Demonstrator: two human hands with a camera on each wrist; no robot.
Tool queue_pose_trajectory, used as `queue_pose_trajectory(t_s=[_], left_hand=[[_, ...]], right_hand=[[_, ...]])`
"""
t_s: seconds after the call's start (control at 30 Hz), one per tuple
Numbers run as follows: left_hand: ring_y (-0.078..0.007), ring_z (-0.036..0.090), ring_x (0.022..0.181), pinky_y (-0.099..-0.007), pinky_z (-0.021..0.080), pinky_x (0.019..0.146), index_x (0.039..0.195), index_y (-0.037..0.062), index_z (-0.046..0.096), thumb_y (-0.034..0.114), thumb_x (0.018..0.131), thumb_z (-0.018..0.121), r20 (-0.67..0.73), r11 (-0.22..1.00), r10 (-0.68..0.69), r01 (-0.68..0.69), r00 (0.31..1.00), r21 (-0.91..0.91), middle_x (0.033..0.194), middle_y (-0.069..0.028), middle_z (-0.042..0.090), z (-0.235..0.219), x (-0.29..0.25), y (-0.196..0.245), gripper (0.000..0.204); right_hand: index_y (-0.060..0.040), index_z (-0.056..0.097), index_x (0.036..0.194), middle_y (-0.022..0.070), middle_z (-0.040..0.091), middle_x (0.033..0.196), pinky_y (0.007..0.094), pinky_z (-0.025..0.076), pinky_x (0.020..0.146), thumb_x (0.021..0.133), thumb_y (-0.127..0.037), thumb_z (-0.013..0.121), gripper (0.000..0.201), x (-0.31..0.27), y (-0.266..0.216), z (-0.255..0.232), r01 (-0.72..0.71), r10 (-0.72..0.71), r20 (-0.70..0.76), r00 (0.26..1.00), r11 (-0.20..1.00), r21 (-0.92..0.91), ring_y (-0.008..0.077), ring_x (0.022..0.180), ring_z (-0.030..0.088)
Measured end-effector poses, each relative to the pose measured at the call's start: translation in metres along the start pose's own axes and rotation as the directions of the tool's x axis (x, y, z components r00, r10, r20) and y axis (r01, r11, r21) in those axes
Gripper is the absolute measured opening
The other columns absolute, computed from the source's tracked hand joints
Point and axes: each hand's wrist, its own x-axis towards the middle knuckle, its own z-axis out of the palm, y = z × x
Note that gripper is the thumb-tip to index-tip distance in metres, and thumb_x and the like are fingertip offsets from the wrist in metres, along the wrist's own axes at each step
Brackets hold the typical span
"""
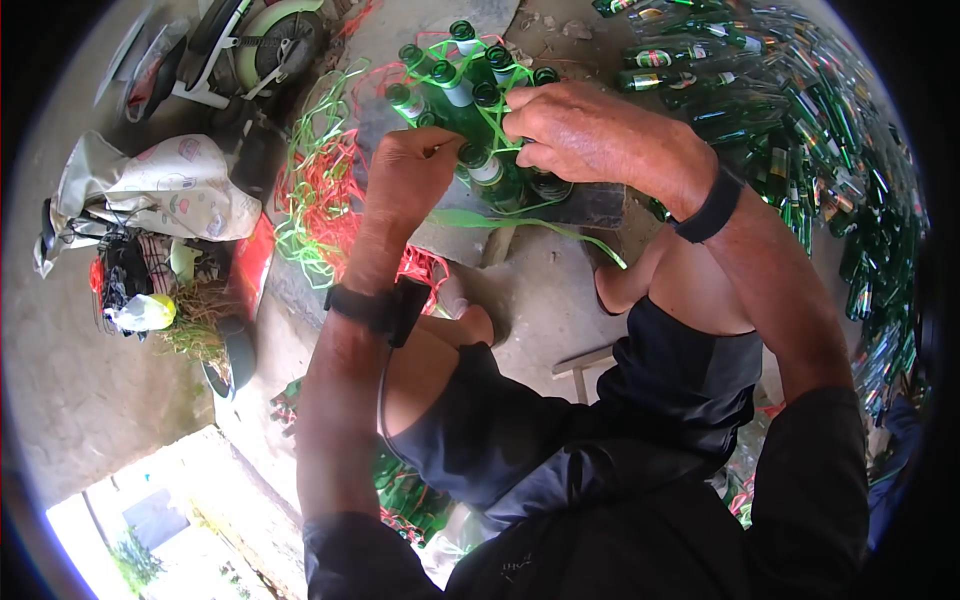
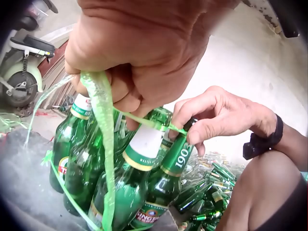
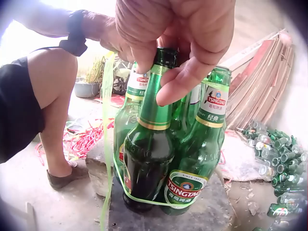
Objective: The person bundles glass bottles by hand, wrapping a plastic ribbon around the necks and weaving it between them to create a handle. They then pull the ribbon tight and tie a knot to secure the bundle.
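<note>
A cluster of green beer bottles (image 1: 455, 90) stands upright on a grey slab (image 1: 600, 205), with green plastic strapping looped about the necks and lower bodies. My left hand (image 1: 410, 170) is at the near left of the cluster, fingers curled round a flat green strap (image 2: 103, 120) whose long end hangs down in front of the bottles. From that hand the strap runs tight across to my right hand (image 1: 585, 130). There my right thumb and fingers grip the neck of a dark-topped bottle (image 3: 151, 139), the strap passing under the thumb.
Tangled red and green strapping (image 1: 325, 200) lies left of the slab. A large heap of green bottles (image 1: 790, 110) spreads along the right. A scooter (image 1: 250, 50) stands at the back left, and a planter (image 1: 232, 355) is on the left.
</note>
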Motion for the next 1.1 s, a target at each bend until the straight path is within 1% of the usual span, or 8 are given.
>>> queue_pose_trajectory(t_s=[0.07,0.17,0.47,0.6,0.7,0.97,1.03,1.1], left_hand=[[-0.0080,0.063,0.066,-0.0298,0.048,0.061,0.102,0.0005,0.081,0.012,0.092,0.075,-0.005,0.986,-0.050,0.048,0.999,-0.161,0.074,-0.0073,0.075,0.002,-0.001,-0.002,0.016],[-0.0049,0.059,0.067,-0.0273,0.047,0.059,0.102,-0.0016,0.081,0.010,0.092,0.075,-0.011,0.972,-0.060,0.056,0.998,-0.229,0.074,-0.0030,0.074,0.008,0.000,-0.010,0.017],[-0.0038,0.053,0.064,-0.0252,0.043,0.057,0.105,0.0009,0.082,0.008,0.093,0.073,-0.117,0.888,-0.242,0.172,0.963,-0.427,0.073,0.0010,0.069,0.023,-0.017,-0.006,0.017],[-0.0041,0.050,0.058,-0.0288,0.039,0.052,0.104,0.0003,0.078,0.009,0.093,0.073,-0.193,0.864,-0.253,0.131,0.948,-0.485,0.067,0.0010,0.066,0.031,-0.024,-0.001,0.015],[-0.0061,0.051,0.056,-0.0299,0.039,0.051,0.104,0.0005,0.071,0.009,0.094,0.073,-0.277,0.906,-0.278,0.154,0.920,-0.395,0.065,-0.0029,0.067,0.035,-0.030,0.007,0.013],[-0.0100,0.059,0.062,-0.0315,0.045,0.057,0.106,-0.0028,0.066,0.015,0.094,0.075,-0.163,0.834,-0.342,0.219,0.926,-0.507,0.071,-0.0077,0.072,0.026,-0.038,0.002,0.023],[-0.0027,0.049,0.068,-0.0234,0.035,0.058,0.113,-0.0012,0.068,0.016,0.097,0.074,-0.092,0.806,-0.343,0.243,0.935,-0.539,0.078,0.0029,0.065,0.025,-0.040,0.002,0.025],[-0.0026,0.049,0.069,-0.0233,0.036,0.059,0.113,-0.0021,0.070,0.017,0.097,0.074,-0.089,0.804,-0.335,0.235,0.938,-0.547,0.079,0.0036,0.064,0.024,-0.042,0.004,0.025]], right_hand=[[0.0028,0.067,0.094,0.0170,0.065,0.101,0.0508,0.053,0.085,0.091,-0.015,0.072,0.019,0.000,0.001,0.001,0.011,-0.011,-0.015,1.000,1.000,-0.008,0.0410,0.097,0.068],[0.0028,0.066,0.093,0.0172,0.065,0.101,0.0510,0.052,0.085,0.090,-0.015,0.072,0.019,0.000,0.002,0.002,0.005,-0.005,-0.024,1.000,1.000,0.026,0.0415,0.097,0.067],[0.0025,0.068,0.097,0.0174,0.064,0.101,0.0511,0.051,0.084,0.089,-0.013,0.073,0.018,-0.001,0.005,0.000,0.016,-0.014,-0.040,0.999,0.998,0.059,0.0422,0.095,0.066],[0.0022,0.068,0.098,0.0173,0.065,0.101,0.0507,0.051,0.084,0.087,-0.013,0.074,0.020,0.000,0.006,0.001,0.018,-0.015,-0.042,0.999,0.997,0.080,0.0419,0.095,0.066],[0.0025,0.068,0.099,0.0175,0.065,0.100,0.0506,0.051,0.083,0.087,-0.012,0.075,0.020,0.000,0.002,-0.005,-0.019,0.021,-0.015,1.000,0.996,0.088,0.0419,0.095,0.066],[0.0026,0.069,0.101,0.0172,0.065,0.098,0.0480,0.051,0.081,0.084,-0.012,0.076,0.023,0.002,0.003,-0.011,-0.028,0.027,0.013,1.000,0.993,0.112,0.0403,0.092,0.066],[0.0022,0.069,0.101,0.0171,0.065,0.097,0.0479,0.051,0.080,0.083,-0.010,0.076,0.023,0.002,0.003,-0.012,-0.038,0.038,0.006,0.999,0.991,0.132,0.0404,0.091,0.065],[0.0021,0.069,0.100,0.0169,0.064,0.096,0.0477,0.051,0.080,0.082,-0.010,0.075,0.023,0.003,0.003,-0.012,-0.036,0.035,0.010,0.999,0.991,0.126,0.0401,0.090,0.064]])
